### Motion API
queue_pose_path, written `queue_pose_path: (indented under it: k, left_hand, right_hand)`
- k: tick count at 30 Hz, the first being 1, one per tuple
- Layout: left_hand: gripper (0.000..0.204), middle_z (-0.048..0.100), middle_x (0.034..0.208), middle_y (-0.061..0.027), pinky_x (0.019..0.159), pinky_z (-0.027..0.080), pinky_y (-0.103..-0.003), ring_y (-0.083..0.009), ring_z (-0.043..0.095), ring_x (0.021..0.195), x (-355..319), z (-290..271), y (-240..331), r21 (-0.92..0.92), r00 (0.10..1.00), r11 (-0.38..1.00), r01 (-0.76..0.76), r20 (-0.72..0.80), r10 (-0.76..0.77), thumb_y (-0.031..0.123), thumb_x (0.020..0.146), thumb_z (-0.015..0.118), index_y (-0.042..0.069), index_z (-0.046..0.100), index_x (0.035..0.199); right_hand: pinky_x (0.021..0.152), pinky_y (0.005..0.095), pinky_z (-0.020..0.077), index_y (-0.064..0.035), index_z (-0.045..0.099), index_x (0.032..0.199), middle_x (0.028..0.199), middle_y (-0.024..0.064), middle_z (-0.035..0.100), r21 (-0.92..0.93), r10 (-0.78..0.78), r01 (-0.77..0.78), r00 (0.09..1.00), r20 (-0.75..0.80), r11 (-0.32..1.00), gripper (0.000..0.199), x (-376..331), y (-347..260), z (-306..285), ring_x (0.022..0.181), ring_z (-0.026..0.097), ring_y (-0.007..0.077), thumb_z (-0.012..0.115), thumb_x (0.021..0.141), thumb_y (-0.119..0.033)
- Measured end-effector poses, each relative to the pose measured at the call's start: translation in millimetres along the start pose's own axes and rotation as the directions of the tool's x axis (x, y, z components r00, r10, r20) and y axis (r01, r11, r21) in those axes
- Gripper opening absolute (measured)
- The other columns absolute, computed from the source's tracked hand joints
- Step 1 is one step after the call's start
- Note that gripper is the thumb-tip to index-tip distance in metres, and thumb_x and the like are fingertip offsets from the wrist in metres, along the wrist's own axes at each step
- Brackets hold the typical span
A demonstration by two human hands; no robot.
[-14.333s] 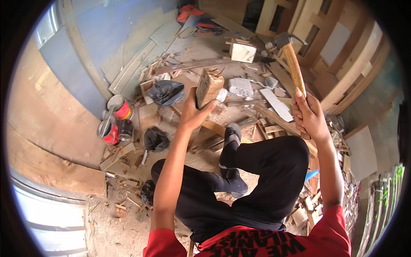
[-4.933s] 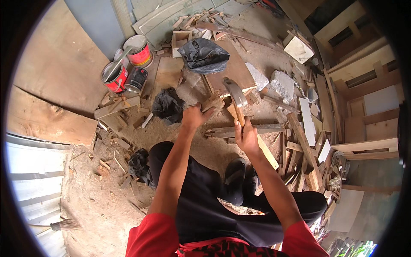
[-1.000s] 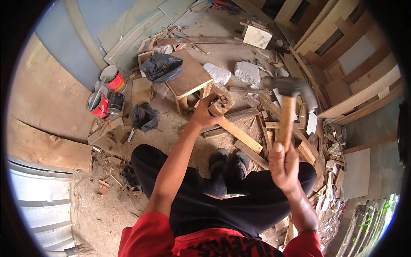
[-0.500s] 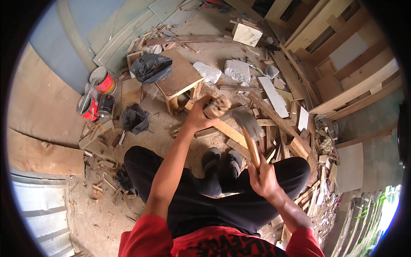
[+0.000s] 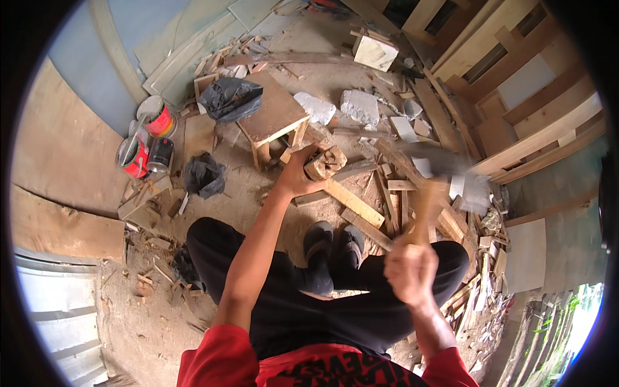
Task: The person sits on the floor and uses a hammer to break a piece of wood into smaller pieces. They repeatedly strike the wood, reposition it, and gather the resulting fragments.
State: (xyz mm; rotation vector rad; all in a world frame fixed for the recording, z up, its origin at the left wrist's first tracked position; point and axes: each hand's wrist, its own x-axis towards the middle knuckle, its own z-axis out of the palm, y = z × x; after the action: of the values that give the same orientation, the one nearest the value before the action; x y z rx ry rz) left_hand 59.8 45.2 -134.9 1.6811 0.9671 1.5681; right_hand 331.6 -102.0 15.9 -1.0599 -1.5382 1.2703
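My left hand [image 5: 300,173] is closed round a short wooden block [image 5: 326,162], whose rough, split end faces up. Beneath that hand lies a long pale wood strip [image 5: 354,205], slanting down to the right across other timber. My right hand [image 5: 411,267] grips a claw hammer [image 5: 423,209] by its wooden handle. The hammer is smeared by motion, its grey head raised to the right of the block and apart from it. Both of my feet [image 5: 334,248] rest on the ground just below the strip.
A low wooden stool [image 5: 274,106] bears a black plastic bag [image 5: 230,100] beyond my left hand. Red paint cans [image 5: 133,160] stand at the left. Grey concrete chunks [image 5: 359,107] lie farther off. Scrap wood [image 5: 451,222] is heaped at the right, beside leaning planks [image 5: 548,135].
The hammer and my right hand have swung up and to the right, away from the block. My left hand keeps its hold on the block in almost the same spot.
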Motion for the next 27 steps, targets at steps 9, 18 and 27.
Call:
queue_pose_path:
  k: [9,18,27]
  left_hand:
    - [0.051,0.070,0.101,-0.0127,0.086,0.051,-0.034,-0.0183,0.065,0.096,-1.3,16.6,3.1,-0.144,0.991,0.982,0.124,0.072,-0.115,0.016,0.063,0.082,0.005,0.061,0.109]
    - [0.052,0.069,0.101,-0.0122,0.083,0.052,-0.033,-0.0180,0.066,0.094,-1.4,17.0,6.9,-0.028,0.992,0.999,0.046,0.115,-0.043,0.010,0.061,0.080,0.004,0.060,0.109]
    - [0.057,0.068,0.102,-0.0092,0.085,0.050,-0.032,-0.0141,0.063,0.095,-3.9,2.4,-2.3,-0.024,0.994,0.999,0.026,0.105,-0.023,0.010,0.061,0.081,0.003,0.059,0.113]
  right_hand:
    - [0.053,0.0413,0.0476,0.0043,0.058,0.101,0.060,0.0123,0.055,-0.555,0.152,-0.040,0.976,0.158,0.831,0.033,-14.4,52.6,10.1,0.055,0.064,0.0289,0.053,0.101,-0.028]
    - [0.043,0.0227,0.0284,-0.0047,0.043,0.078,0.061,-0.0022,0.041,-0.062,0.040,-0.036,0.997,0.072,0.997,0.049,-21.7,60.0,20.5,0.049,0.038,0.0052,0.042,0.104,-0.047]
    - [0.034,0.0249,0.0260,-0.0119,0.039,0.070,0.054,-0.0012,0.041,0.235,-0.422,0.465,0.882,-0.210,0.853,0.066,-7.3,-21.9,23.3,0.040,0.037,0.0099,0.027,0.097,-0.071]
